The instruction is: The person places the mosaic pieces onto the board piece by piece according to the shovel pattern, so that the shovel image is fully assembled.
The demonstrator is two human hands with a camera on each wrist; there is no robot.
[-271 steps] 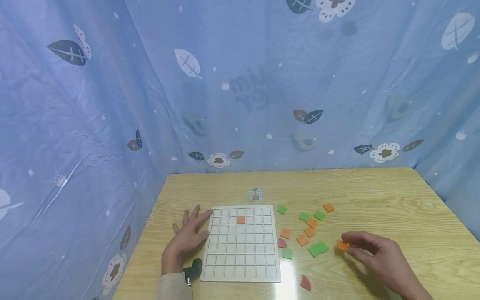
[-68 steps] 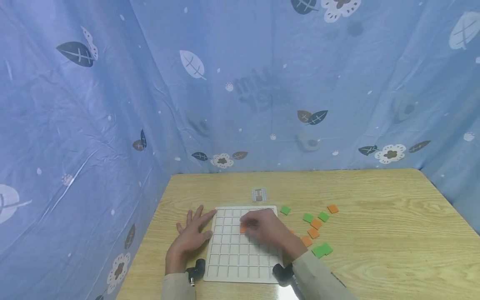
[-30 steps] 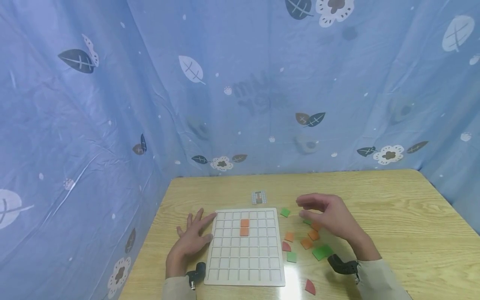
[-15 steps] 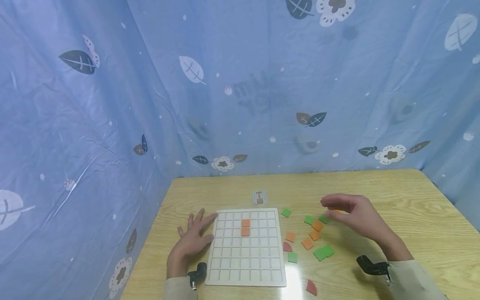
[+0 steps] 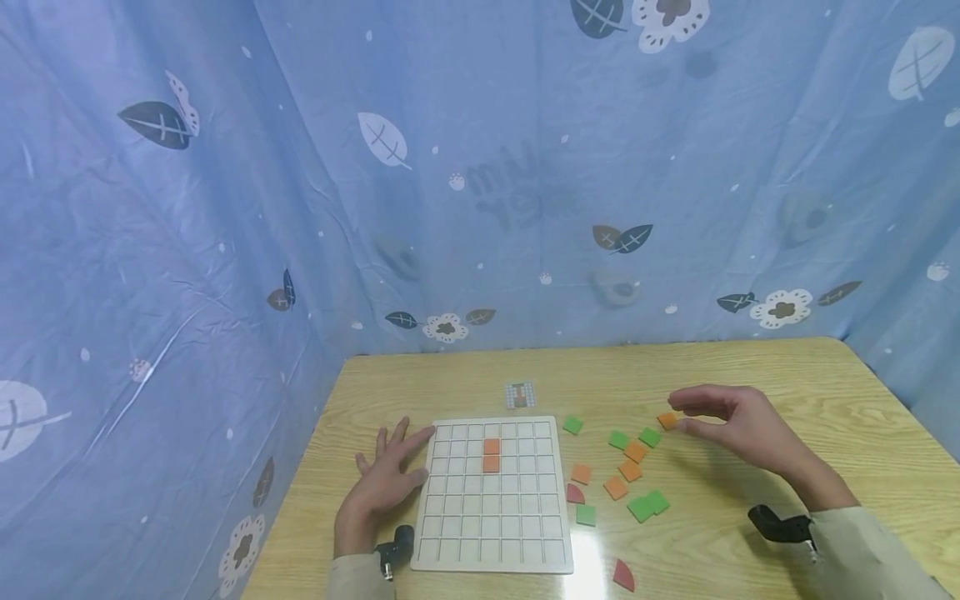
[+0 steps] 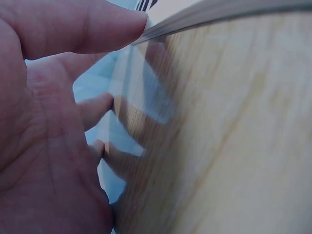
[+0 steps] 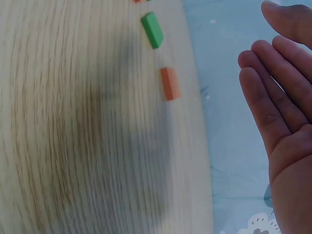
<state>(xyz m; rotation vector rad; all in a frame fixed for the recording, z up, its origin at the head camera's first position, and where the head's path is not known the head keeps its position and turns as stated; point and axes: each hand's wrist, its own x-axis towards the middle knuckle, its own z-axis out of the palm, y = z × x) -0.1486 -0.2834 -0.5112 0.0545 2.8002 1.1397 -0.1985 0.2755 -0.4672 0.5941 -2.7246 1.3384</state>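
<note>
A white grid board (image 5: pixel 450 527) lies on the table, with two orange square tiles (image 5: pixel 491 455) one above the other in its upper part. My left hand (image 5: pixel 385 482) rests at the board's left edge, fingers spread, thumb tip right at the rim in the left wrist view. Above the table on the right, my right hand (image 5: pixel 738 423) hovers with nothing between thumb and fingers. Its fingertips are nearest to a loose orange tile (image 5: pixel 667 421). In the right wrist view that orange tile (image 7: pixel 170 84) lies apart from the fingers, near a green tile (image 7: pixel 152 30).
Several green tiles (image 5: pixel 642 507) and orange tiles (image 5: pixel 616 487) lie scattered right of the board. Two red quarter-round pieces (image 5: pixel 623 575) lie among and below them. A small patterned card (image 5: pixel 520 395) sits behind the board. A blue curtain (image 5: pixel 480 183) hangs behind the table.
A second orange tile now lies on the board below the first. My right hand let go of it and moved right, past the loose tiles. My left hand stays at the board's edge.
</note>
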